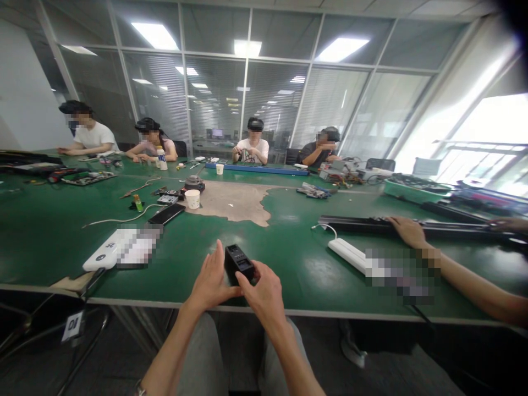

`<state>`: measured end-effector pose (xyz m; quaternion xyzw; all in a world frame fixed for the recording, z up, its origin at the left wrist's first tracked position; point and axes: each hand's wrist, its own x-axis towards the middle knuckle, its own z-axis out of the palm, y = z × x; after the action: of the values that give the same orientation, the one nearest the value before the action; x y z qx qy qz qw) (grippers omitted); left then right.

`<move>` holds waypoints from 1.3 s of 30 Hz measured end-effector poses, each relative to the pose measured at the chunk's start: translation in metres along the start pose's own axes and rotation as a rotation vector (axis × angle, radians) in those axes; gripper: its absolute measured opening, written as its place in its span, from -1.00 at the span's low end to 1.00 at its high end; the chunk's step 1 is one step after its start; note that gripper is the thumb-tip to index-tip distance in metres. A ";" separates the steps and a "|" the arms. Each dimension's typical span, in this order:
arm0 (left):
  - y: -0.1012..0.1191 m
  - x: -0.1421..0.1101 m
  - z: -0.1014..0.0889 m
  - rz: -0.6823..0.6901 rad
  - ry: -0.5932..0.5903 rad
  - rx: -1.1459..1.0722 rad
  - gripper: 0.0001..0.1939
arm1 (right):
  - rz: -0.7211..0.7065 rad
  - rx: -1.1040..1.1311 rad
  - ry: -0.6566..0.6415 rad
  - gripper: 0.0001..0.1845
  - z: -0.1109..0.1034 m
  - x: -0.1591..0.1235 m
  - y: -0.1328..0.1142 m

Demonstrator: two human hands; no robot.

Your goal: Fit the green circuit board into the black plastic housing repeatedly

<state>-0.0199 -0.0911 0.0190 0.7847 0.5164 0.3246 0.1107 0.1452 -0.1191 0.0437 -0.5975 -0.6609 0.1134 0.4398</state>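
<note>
A small black rectangular device (239,260) with socket-like recesses along its top sits between my hands near the table's front edge. My right hand (264,286) is closed on its right side and near end, thumb on the near edge. My left hand (211,281) is open at the device's left, its fingers stretched upward and the thumb reaching toward the near end. Whether the left thumb touches the device I cannot tell. The underside of the device is hidden.
On the green table (289,253), a white power bank (101,250), a phone (167,213) and a paper cup (192,199) stand left. A white power strip (346,254) and a co-worker's arm (457,275) over a long black rail (358,224) occupy the right. Several people sit opposite.
</note>
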 end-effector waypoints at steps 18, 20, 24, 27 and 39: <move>-0.003 0.001 0.003 0.009 -0.018 0.021 0.38 | -0.004 0.051 0.070 -0.58 0.000 -0.002 -0.004; -0.004 0.001 0.003 -0.003 -0.030 0.031 0.40 | -0.010 0.107 0.121 -0.55 -0.007 0.004 -0.007; -0.006 0.001 0.004 -0.027 -0.057 0.074 0.32 | 0.024 0.095 0.207 -0.52 -0.023 0.015 0.005; -0.007 0.001 0.005 -0.039 -0.076 0.102 0.24 | 0.058 -0.028 0.211 -0.53 -0.028 0.016 0.024; -0.008 0.002 0.005 -0.029 -0.095 0.134 0.26 | 0.086 -0.267 0.103 -0.24 -0.022 0.006 0.059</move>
<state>-0.0219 -0.0847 0.0117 0.7972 0.5423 0.2504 0.0870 0.2021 -0.1062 0.0194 -0.6835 -0.6203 0.0126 0.3846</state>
